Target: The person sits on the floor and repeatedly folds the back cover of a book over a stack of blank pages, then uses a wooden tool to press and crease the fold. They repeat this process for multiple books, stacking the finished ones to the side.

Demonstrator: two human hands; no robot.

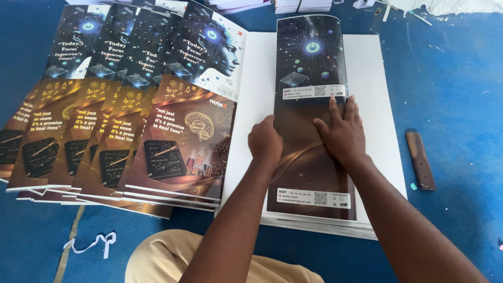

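While dark printed cover sheet (310, 78) lies on white page stack (374, 105), both hands press it: left hand (265, 142) fisted, knuckles down; right hand (341, 131) flat, fingers fwd. Hands close, not touching. Fanned booklets (120, 110) left of left hand; brown wooden tool (420, 160) right of right forearm.

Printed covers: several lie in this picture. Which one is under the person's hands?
The printed cover lying alone on the white stack, at right. Left hand and right hand press it flat; the other covers lie fanned, overlapping and untouched at left.
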